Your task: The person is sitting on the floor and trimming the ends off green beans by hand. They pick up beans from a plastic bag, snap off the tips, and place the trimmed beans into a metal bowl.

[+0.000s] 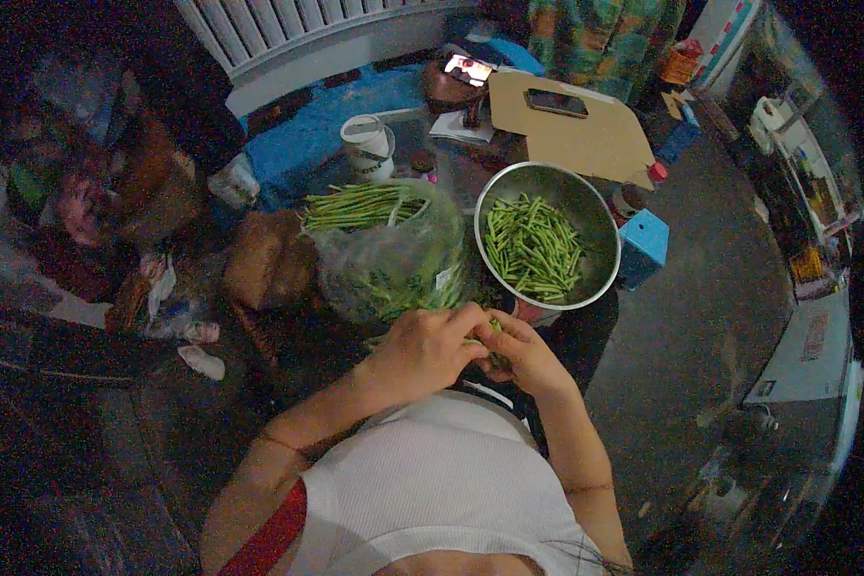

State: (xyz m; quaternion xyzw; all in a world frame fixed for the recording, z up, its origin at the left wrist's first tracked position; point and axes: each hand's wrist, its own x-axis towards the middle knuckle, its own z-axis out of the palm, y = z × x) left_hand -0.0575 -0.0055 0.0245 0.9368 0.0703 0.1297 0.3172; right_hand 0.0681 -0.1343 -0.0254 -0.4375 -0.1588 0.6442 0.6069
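Note:
Both my hands meet in front of my chest, fingertips close together around green bean pieces [496,326]. My left hand [435,349] pinches at the beans from the left, its fingers partly hiding them. On the other side, my right hand [522,349] has its fingers closed on bean pieces. Just beyond my right hand is a round metal bowl [600,277] holding many short cut green beans [533,248]. Beyond my left hand stands a clear plastic bag [381,263] of green beans, with a bundle of long beans [360,205] lying across its top.
A white lidded bucket [369,151] stands behind the bag. Cardboard [583,140] with a phone [556,103] on it lies beyond the bowl. A lit phone [468,70] is propped nearby. A blue box [644,237] sits right of the bowl; a brown cardboard box [266,259] is on the left.

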